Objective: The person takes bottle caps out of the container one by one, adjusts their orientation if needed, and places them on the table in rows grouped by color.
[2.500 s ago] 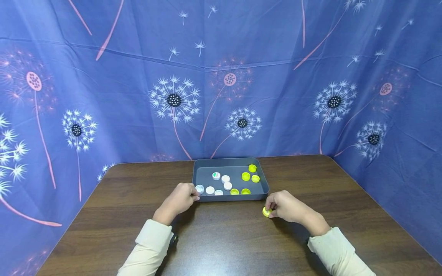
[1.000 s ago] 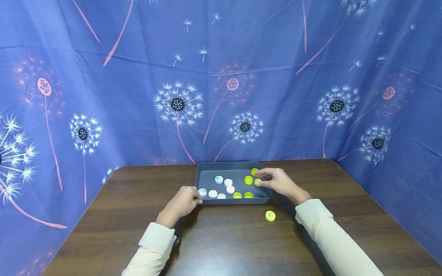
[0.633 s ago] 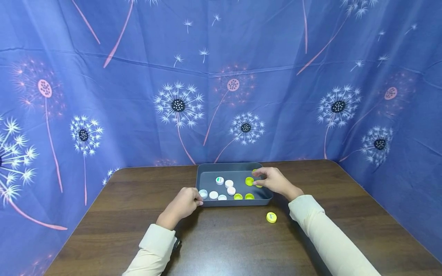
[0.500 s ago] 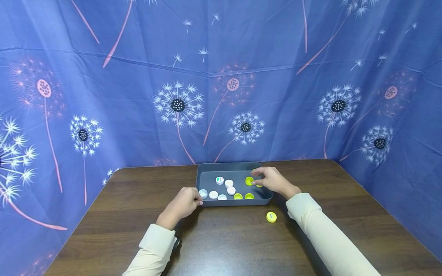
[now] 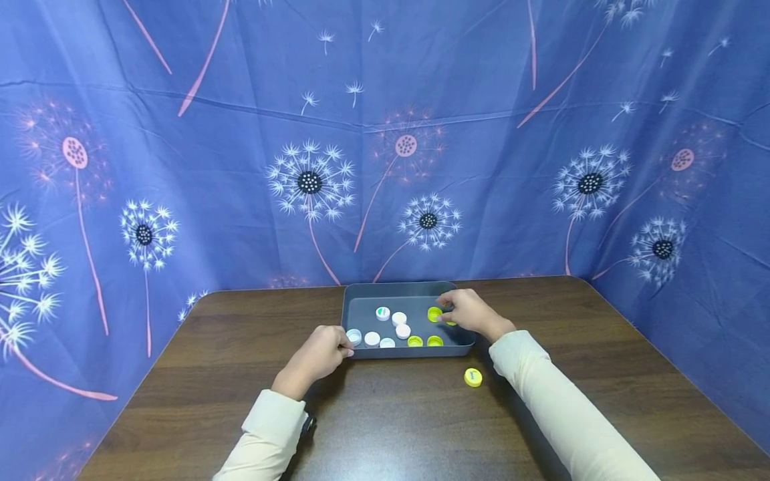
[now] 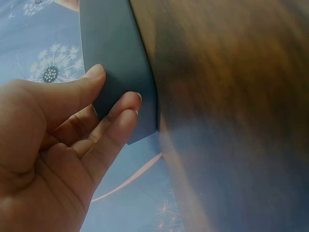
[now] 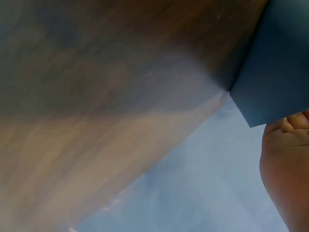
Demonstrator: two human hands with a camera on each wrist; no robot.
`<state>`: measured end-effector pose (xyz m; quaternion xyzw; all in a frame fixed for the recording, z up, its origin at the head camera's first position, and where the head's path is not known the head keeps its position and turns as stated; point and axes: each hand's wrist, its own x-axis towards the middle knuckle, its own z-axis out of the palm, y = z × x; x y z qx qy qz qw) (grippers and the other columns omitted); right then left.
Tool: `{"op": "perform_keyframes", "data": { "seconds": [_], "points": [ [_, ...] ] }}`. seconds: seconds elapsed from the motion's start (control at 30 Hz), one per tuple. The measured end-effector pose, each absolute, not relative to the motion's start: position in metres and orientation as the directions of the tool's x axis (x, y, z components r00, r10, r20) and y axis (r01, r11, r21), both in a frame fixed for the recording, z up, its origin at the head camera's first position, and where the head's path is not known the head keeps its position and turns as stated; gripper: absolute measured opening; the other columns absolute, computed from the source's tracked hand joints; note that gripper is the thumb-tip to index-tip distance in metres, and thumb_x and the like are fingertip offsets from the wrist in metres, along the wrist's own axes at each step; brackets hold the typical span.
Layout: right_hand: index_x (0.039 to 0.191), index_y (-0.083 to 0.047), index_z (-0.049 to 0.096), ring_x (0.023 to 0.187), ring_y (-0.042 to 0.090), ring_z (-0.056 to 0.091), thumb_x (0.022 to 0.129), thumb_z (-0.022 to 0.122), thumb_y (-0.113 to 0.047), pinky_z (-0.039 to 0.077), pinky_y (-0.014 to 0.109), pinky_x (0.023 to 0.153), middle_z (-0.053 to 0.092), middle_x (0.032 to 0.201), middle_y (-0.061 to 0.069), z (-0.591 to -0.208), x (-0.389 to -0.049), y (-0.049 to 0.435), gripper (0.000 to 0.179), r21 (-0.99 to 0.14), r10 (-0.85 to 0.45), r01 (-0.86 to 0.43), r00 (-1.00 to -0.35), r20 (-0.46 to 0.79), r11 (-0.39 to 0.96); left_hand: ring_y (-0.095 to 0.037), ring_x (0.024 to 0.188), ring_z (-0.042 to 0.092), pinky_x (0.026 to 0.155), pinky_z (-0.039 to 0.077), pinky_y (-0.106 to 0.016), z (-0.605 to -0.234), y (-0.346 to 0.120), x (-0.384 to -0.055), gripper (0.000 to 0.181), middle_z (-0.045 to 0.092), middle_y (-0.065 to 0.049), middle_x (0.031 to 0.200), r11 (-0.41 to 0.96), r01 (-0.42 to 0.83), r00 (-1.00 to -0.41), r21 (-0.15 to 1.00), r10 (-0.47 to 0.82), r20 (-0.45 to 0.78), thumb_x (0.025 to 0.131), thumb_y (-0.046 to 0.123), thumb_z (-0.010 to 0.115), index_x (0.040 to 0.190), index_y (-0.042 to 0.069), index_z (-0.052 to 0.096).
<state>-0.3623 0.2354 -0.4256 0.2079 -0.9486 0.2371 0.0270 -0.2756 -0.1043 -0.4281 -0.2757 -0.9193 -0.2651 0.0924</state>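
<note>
My left hand [image 5: 319,352] grips the near left corner of a dark grey tray [image 5: 403,353]. In the left wrist view its thumb lies against the tray wall [image 6: 118,43], fingertips at the corner. My right hand [image 5: 474,312] reaches over the tray's right side, thumb and fingers curved above yellow bottle caps. One yellow cap [image 5: 434,314] sits beside its fingertips and another [image 5: 450,323] shows partly under the thumb. I cannot tell whether the fingers pinch a cap. On the table in front of the tray lies a yellow cap [image 5: 472,377], printed top up.
Several white caps [image 5: 400,319] occupy the tray's left and middle. Two more yellow caps [image 5: 415,341] lie along its front wall. The brown wooden table [image 5: 385,414] extends around the tray, and a blue dandelion-patterned cloth [image 5: 240,220] hangs behind.
My right hand has let go of the yellow cap on the table and moved up and left into the tray, shifting slightly further left lately. My left hand keeps its grip on the corner.
</note>
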Motion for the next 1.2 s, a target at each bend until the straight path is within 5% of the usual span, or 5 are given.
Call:
{"op": "perform_keyframes", "data": {
  "seconds": [0.47,1.2],
  "points": [
    [0.105,-0.004,0.075,0.089,0.019,0.066,0.081,0.082,-0.016,0.056,0.038,0.079,0.072,0.095,0.003,-0.432,-0.365,0.228,0.028,-0.39,-0.375,-0.412,-0.911,0.17,0.823,-0.015,0.077,0.065,0.071,0.056,-0.032,-0.43,-0.105,-0.277,0.008,0.068,0.0,0.079,0.71,0.558,-0.829,0.429,0.459,0.319,0.082,-0.004,0.075,0.078,0.002,0.077],
    [0.106,-0.006,0.076,0.088,0.015,0.059,0.084,0.079,-0.016,0.052,0.035,0.079,0.068,0.099,0.001,-0.429,-0.361,0.223,0.024,-0.328,-0.411,-0.425,-0.905,0.114,0.844,-0.015,0.077,0.066,0.072,0.056,-0.032,-0.429,-0.104,-0.275,0.009,0.069,-0.001,0.08,0.71,0.561,-0.828,0.426,0.463,0.316,0.083,-0.005,0.074,0.078,0.002,0.077]
  ]
}}
